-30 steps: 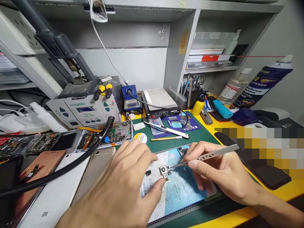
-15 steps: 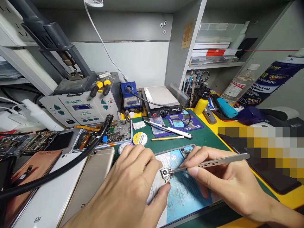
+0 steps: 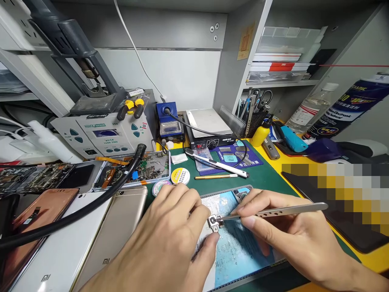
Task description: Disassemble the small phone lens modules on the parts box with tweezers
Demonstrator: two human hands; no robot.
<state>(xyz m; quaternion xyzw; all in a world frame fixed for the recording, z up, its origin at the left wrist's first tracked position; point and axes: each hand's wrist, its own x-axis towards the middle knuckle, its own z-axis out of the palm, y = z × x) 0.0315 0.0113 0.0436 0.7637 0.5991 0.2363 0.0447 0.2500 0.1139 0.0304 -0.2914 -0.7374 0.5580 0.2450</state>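
My left hand [image 3: 174, 231] reaches in from the lower left, thumb and forefinger closed around the edges of a small metal-framed part with a round black lens, like a phone camera module [image 3: 212, 221]. Metal tweezers [image 3: 294, 209] are pinched between the thumb and fingers of my right hand [image 3: 291, 231]. Their tip points left and meets the module near its lens. Beneath both hands lies a flat blue-and-white work surface [image 3: 235, 259], scuffed and dark-rimmed. The left hand's other fingers are curled, and their tips are hidden.
Phones, including a gold one [image 3: 129, 215], lie at left under a black hose [image 3: 75, 211]. Behind stand a hot-air station [image 3: 105, 136], a tray of circuit boards [image 3: 152, 170] and a hot plate [image 3: 209, 123]. A brush [image 3: 219, 163] crosses the green mat [image 3: 267, 172].
The tweezers' tip has shifted left from the module's right side to near its lens. The view has moved slightly. My left hand keeps its hold.
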